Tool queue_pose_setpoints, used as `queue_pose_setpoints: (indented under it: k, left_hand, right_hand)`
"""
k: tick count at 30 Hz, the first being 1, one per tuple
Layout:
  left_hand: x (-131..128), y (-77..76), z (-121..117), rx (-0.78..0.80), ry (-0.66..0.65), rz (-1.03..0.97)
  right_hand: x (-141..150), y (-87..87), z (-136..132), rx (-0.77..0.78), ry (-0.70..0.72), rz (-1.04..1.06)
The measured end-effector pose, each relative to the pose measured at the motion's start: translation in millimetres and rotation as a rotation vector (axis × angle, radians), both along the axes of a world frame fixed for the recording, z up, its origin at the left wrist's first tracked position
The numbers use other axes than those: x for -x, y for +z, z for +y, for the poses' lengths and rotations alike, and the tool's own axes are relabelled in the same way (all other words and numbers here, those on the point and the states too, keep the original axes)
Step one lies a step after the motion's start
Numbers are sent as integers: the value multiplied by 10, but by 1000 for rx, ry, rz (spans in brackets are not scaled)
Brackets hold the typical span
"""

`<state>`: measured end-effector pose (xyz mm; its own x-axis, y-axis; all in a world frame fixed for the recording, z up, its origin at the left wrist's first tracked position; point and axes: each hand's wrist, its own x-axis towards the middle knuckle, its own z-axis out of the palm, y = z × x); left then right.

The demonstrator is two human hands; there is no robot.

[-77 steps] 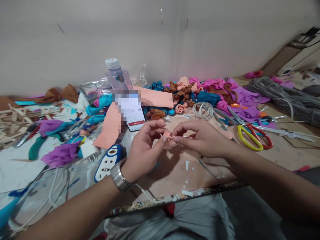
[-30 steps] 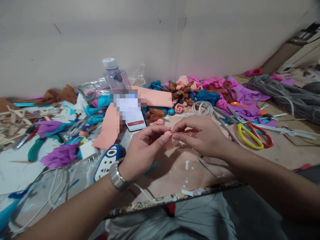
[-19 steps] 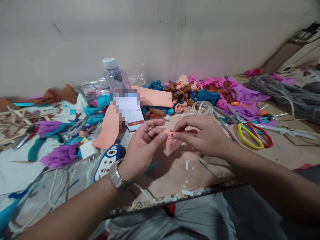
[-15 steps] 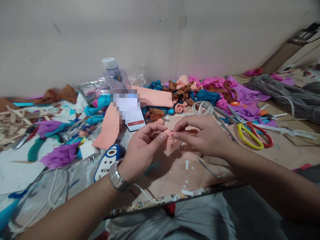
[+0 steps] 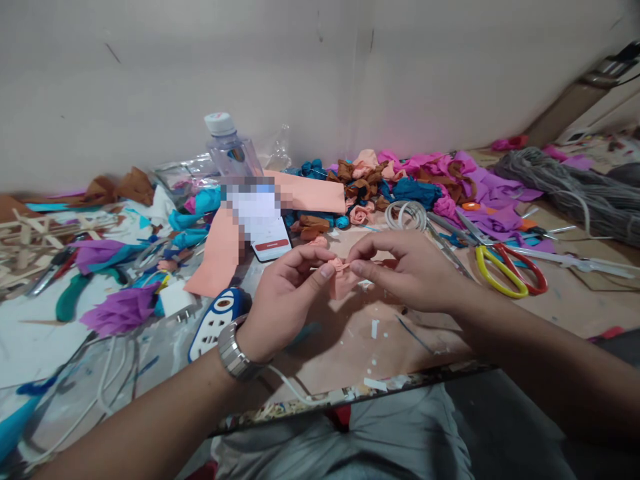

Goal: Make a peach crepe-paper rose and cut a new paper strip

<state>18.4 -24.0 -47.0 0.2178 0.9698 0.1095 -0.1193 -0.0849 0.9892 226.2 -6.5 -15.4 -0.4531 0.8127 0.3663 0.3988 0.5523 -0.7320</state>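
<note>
Both hands meet above the worktable [image 5: 440, 333] and pinch one small piece of peach crepe paper [image 5: 341, 279], rolled tight at the top with a loose tail hanging below. My left hand [image 5: 285, 300], with a metal watch [image 5: 235, 353] on its wrist, grips the rolled end between thumb and forefinger. My right hand [image 5: 405, 270] pinches the same piece from the right side. Fingers of both hands are closed on the paper.
A phone [image 5: 265, 230] lies on a peach paper sheet [image 5: 220, 257] behind the hands, by a water bottle [image 5: 231, 150]. Yellow-and-red scissors [image 5: 505, 270], a white wire coil [image 5: 406, 219], paper flowers [image 5: 400, 183], grey cord [image 5: 580, 193] and a blue-white power strip [image 5: 217, 323] surround them.
The hands stay together on the peach paper, working it with small finger shifts; the loose tail now hangs lower beneath the fingers. Nothing else has moved.
</note>
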Motion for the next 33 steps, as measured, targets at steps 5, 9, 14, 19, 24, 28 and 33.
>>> queue_pose_setpoints:
  k: [5, 9, 14, 19, 24, 28, 33]
  left_hand:
    - [-14, 69, -24, -49, -16, 84]
    - [-17, 72, -27, -55, -22, 96]
    - [-18, 57, -17, -66, -19, 146]
    - [8, 35, -2, -132, 17, 215]
    - [12, 51, -7, -151, -4, 220]
    - [-7, 58, -23, -122, 13, 206]
    - [-14, 35, -24, -69, 58, 150]
  right_hand:
    - [13, -11, -11, 57, 38, -17]
    - [26, -48, -15, -8, 39, -26]
    - [33, -74, -9, -73, 47, -36]
    - [32, -86, -5, -103, 42, -46]
    - [37, -101, -10, -108, 34, -55]
    - [47, -95, -19, -104, 25, -56]
    - [46, -83, -20, -86, 30, -55]
